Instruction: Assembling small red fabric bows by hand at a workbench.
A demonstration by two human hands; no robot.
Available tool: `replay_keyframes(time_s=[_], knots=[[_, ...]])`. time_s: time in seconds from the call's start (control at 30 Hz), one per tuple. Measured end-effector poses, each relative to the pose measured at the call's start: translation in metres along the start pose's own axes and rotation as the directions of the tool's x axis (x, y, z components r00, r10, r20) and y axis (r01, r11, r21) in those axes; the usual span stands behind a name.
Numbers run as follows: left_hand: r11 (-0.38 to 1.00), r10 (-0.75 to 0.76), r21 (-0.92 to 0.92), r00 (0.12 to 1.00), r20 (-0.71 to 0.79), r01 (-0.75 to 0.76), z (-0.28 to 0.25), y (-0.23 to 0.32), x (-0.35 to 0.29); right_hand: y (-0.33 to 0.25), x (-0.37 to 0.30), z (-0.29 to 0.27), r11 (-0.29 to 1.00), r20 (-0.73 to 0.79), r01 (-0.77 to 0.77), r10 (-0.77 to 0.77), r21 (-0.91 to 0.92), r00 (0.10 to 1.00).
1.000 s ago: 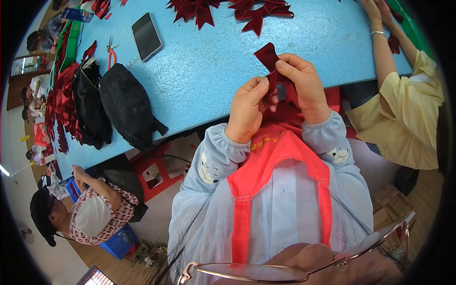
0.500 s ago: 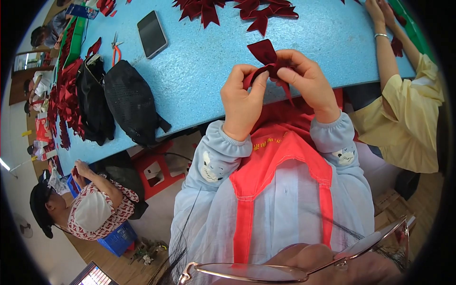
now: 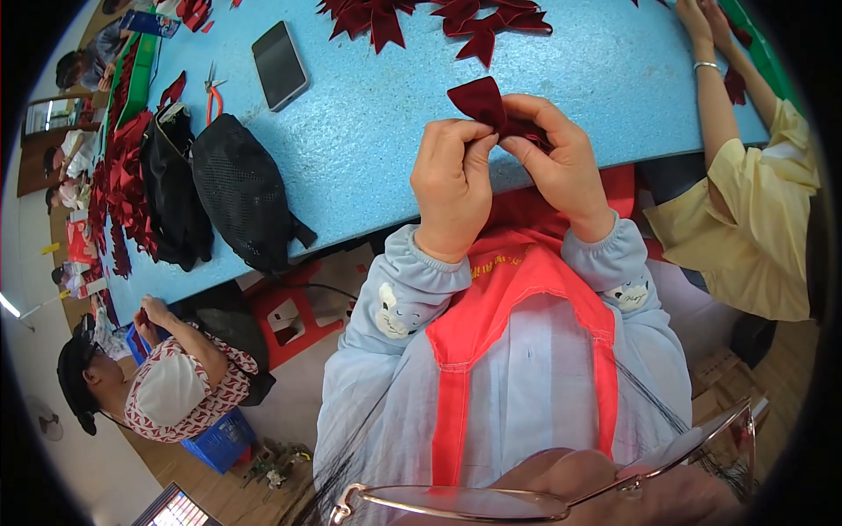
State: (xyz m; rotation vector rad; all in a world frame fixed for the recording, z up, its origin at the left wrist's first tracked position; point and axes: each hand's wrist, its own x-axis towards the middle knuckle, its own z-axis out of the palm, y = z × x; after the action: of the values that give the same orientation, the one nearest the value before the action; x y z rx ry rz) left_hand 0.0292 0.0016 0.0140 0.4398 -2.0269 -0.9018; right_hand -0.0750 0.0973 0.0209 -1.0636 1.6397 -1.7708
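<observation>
Between both hands, just over the near edge of the blue table, is a dark red velvet ribbon bow (image 3: 481, 102). One wide loop stands up toward the far side. My left hand (image 3: 453, 180) is closed, thumb and forefinger pinching the bow close to its middle. My right hand (image 3: 561, 158) is closed too, fingers wrapped round the bow's right part and thumb pressed near the knot. The fingers hide much of the right loop and the tails. Beyond my hands lie several finished-looking red bows (image 3: 491, 26) on the table.
On the blue table (image 3: 351, 131) are a phone (image 3: 281, 66), orange-handled pliers (image 3: 214, 96), two black pouches (image 3: 241, 188) and a heap of red ribbon (image 3: 127, 184). A co-worker in yellow (image 3: 745, 219) sits at right, another person (image 3: 167, 377) at lower left.
The bow has turned between my fingers, its upper loop now tilting left. The hanging tail has gone out of sight. My left fingers have moved in to its middle.
</observation>
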Motion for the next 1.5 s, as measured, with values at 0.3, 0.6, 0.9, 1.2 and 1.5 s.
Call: replay_keyframes(time_s=[0.3,0.6,0.9,1.2,1.5], knots=[[0.528,-0.604,-0.44,0.685,0.407,0.726,-0.008,-0.002,-0.001,0.01,-0.005,-0.002,0.97,0.005,0.129,-0.131,-0.204,0.991],[0.199,-0.613,-0.655,0.614,0.497,0.729,-0.002,0.005,0.001,-0.002,0.005,-0.01,0.998,0.045,-0.054,0.053,0.028,0.998],[0.004,-0.538,-0.659,0.557,0.633,0.753,-0.003,-0.014,0.0,-0.001,0.007,-0.022,0.982,-0.094,-0.001,0.018,0.188,0.995],[-0.015,-0.573,-0.698,0.565,0.593,0.716,0.003,-0.01,-0.002,0.004,-0.008,-0.023,0.897,-0.055,0.205,-0.245,-0.391,0.968],[-0.302,-0.588,-0.66,0.41,0.697,0.688,-0.01,0.0,-0.001,0.019,-0.008,-0.025,0.402,0.145,0.522,-0.672,-0.752,0.726]])
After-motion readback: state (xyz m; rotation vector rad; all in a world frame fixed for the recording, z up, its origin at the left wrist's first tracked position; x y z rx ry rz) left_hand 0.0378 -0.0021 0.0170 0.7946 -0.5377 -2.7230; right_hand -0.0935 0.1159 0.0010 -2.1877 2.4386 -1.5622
